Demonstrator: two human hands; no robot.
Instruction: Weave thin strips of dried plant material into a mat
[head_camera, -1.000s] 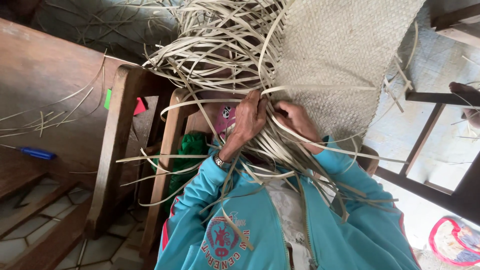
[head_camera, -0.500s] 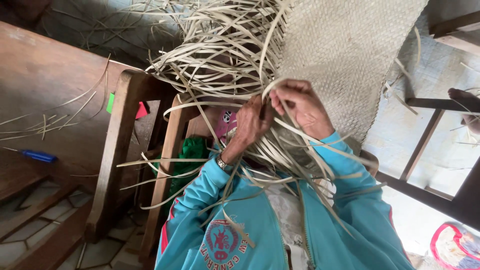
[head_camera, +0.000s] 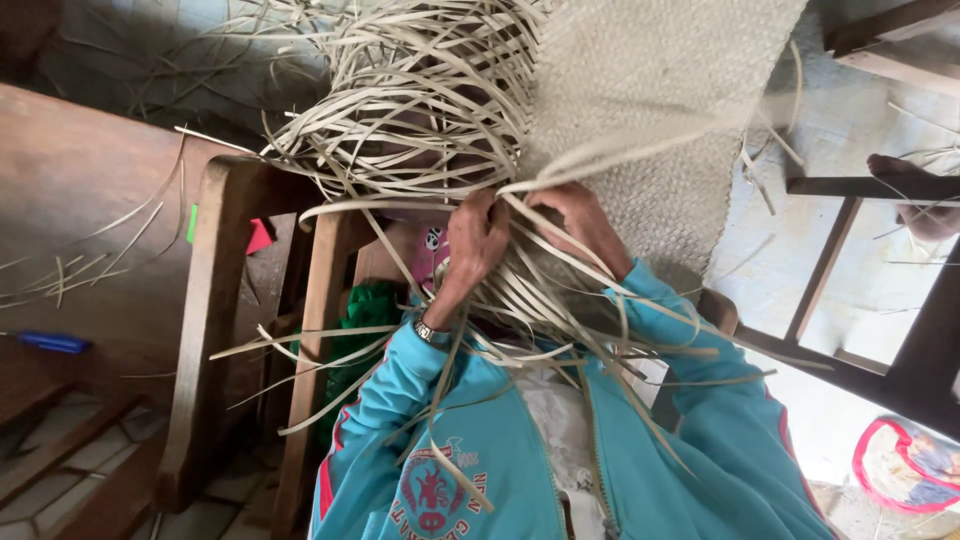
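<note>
At the frayed edge of the woven mat (head_camera: 660, 90), we see the left hand (head_camera: 478, 245) and right hand (head_camera: 580, 225) side by side, each with fingers curled shut on loose pale strips (head_camera: 400, 90). More strips trail over the teal sleeves (head_camera: 400, 400) and hide the lap. A wooden chair (head_camera: 210, 330) stands left, with a blue pen (head_camera: 50, 342) on the table (head_camera: 80, 220) beyond.

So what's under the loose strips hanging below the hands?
Under the loose strips show the teal jacket, a white garment at its zipper and a green cloth. The lap and both palms are covered.
</note>
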